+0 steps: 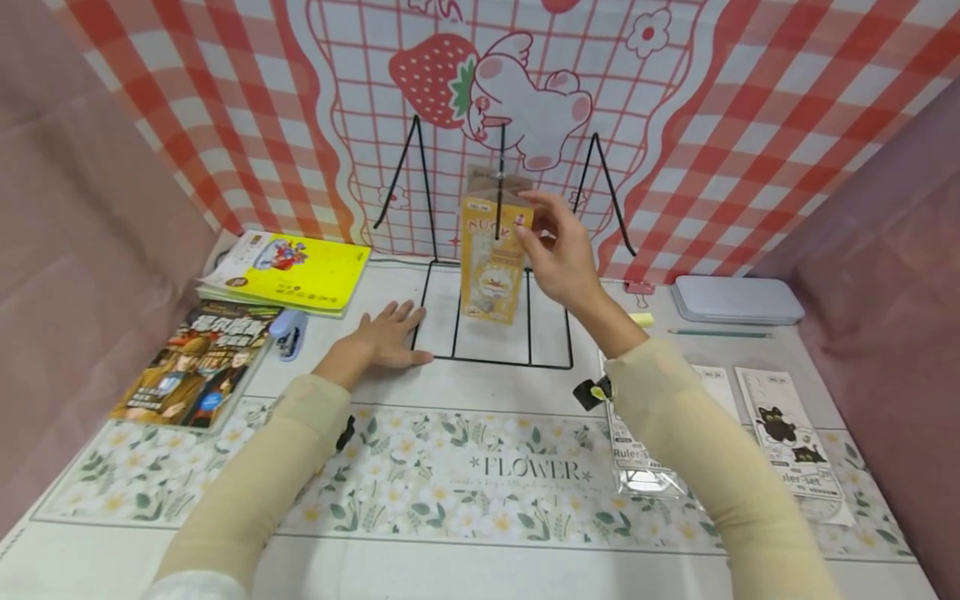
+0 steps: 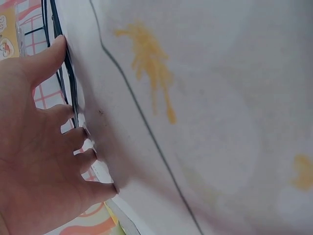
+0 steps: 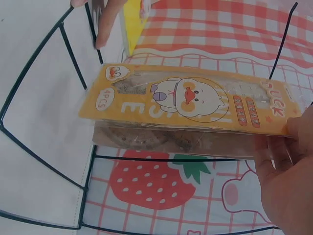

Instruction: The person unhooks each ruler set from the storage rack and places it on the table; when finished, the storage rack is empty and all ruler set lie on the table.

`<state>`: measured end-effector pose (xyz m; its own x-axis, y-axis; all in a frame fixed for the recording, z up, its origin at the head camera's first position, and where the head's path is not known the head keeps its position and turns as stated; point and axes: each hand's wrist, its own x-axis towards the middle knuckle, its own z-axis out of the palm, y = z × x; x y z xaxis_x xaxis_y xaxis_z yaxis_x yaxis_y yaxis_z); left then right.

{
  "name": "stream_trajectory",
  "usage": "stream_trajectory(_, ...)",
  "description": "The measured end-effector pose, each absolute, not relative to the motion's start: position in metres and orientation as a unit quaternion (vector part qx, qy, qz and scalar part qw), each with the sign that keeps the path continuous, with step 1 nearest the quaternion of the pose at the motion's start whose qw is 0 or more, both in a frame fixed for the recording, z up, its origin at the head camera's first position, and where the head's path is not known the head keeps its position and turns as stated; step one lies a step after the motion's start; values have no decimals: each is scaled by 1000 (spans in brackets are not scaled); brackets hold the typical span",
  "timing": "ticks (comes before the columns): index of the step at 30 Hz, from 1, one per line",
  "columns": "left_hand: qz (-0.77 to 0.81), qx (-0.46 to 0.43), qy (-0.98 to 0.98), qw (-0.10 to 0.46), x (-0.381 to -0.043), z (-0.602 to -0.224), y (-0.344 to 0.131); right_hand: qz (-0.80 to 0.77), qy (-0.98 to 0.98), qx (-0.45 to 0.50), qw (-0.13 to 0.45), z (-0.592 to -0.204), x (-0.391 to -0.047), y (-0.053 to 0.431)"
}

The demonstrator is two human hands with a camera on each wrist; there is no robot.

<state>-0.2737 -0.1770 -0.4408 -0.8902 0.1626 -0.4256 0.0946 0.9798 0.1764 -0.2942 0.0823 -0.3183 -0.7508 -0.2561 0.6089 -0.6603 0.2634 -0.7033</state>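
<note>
A black wire rack stands at the back of the table, its wire prongs reaching forward and up. My right hand pinches the upper right edge of a yellow duck ruler-set packet at the middle prong. Behind that packet sits a brown-backed packet, partly covered; in the right wrist view my fingers are at the ends of both. The left hand rests on the table with fingers spread, thumb and fingertips at the rack's left base wire.
Yellow book, comic-style book and purple stapler lie left. On the right are a grey pencil case, pencil, pink binder clip and ruler-set packets, one partly under my right arm. A checked cloth hangs behind.
</note>
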Motion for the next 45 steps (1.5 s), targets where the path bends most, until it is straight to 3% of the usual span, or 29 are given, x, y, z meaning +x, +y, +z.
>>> stream_trajectory(12, 76, 78, 969, 221, -273, -440, -178, 508, -779, 320, 180, -313, -285, 85)
stream_trajectory(34, 77, 89, 972, 202, -273, -443, -179, 509, -756, 397, 109, -307, -230, 100)
stream_trajectory(45, 64, 77, 974, 206, -273, -444, -177, 524, -788, 317, -61, -345, -228, 149)
